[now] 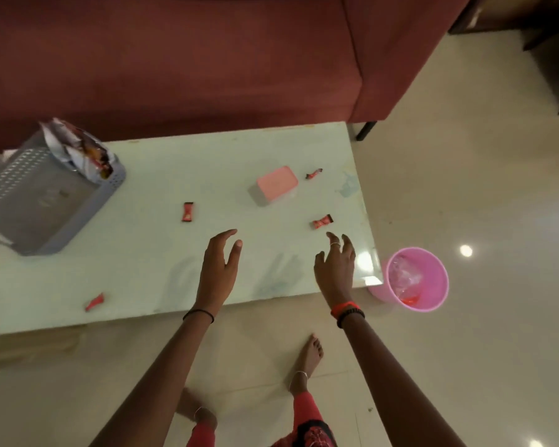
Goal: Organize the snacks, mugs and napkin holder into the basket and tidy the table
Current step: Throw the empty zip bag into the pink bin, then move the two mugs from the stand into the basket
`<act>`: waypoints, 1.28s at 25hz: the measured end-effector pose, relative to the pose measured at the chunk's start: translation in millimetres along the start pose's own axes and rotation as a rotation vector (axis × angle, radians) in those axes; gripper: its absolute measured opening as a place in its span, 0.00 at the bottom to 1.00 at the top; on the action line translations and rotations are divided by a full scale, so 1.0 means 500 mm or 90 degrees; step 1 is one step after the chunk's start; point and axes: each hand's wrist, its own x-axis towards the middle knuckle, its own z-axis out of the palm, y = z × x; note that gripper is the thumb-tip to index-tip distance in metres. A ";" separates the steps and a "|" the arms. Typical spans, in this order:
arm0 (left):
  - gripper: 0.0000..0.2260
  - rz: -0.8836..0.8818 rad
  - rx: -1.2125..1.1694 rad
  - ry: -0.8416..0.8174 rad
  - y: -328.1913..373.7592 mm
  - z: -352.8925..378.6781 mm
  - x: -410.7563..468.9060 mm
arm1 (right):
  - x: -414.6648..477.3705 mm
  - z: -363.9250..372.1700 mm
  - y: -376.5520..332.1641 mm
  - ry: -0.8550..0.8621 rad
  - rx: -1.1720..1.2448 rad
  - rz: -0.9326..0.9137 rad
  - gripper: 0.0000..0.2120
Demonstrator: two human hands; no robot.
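Note:
A grey perforated basket [23, 201] stands at the table's left end with a crumpled snack bag [81, 150] sticking out of its far corner. A pink-lidded box [273, 185] sits right of the table's middle. Small red candy wrappers lie scattered: one in the middle [188, 211], one beyond the box [313, 173], one near the right edge [322, 221], one by the front left edge [95, 301]. My left hand [218, 266] hovers open over the table's front. My right hand [336, 269] is open too, just below the right-edge wrapper. Neither holds anything.
The pale glossy table [162, 262] has its right corner beside a pink waste bin [415, 279] on the tiled floor, holding clear plastic and a red scrap. A maroon sofa [175, 59] runs along the table's far side. My bare feet stand in front of the table.

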 end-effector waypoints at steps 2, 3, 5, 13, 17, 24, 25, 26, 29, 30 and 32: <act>0.15 -0.003 -0.001 0.034 -0.058 -0.097 -0.021 | -0.060 0.065 -0.093 -0.034 0.008 -0.039 0.23; 0.15 -0.010 0.001 0.048 -0.090 -0.145 -0.031 | -0.090 0.099 -0.137 -0.049 0.011 -0.056 0.23; 0.15 -0.029 -0.001 0.076 -0.158 -0.239 -0.049 | -0.144 0.166 -0.220 -0.069 0.019 -0.081 0.23; 0.16 -0.119 -0.053 0.175 -0.400 -0.567 -0.098 | -0.318 0.394 -0.510 -0.132 0.048 -0.135 0.21; 0.16 -0.145 -0.059 0.211 -0.453 -0.652 -0.100 | -0.371 0.459 -0.614 -0.173 0.055 -0.179 0.23; 0.15 -0.193 -0.085 0.311 -0.515 -0.758 -0.070 | -0.400 0.564 -0.776 -0.279 0.063 -0.262 0.23; 0.15 -0.201 -0.081 0.327 -0.530 -0.777 -0.065 | -0.402 0.582 -0.800 -0.302 0.057 -0.268 0.23; 0.15 -0.211 -0.073 0.340 -0.546 -0.798 -0.063 | -0.406 0.599 -0.820 -0.323 0.049 -0.270 0.23; 0.15 -0.246 -0.033 0.378 -0.593 -0.869 -0.056 | -0.417 0.648 -0.883 -0.375 0.027 -0.285 0.20; 0.15 -0.258 -0.018 0.396 -0.609 -0.893 -0.053 | -0.420 0.663 -0.903 -0.388 0.022 -0.296 0.19; 0.16 -0.286 0.007 0.441 -0.644 -0.939 -0.052 | -0.430 0.695 -0.942 -0.417 0.010 -0.334 0.20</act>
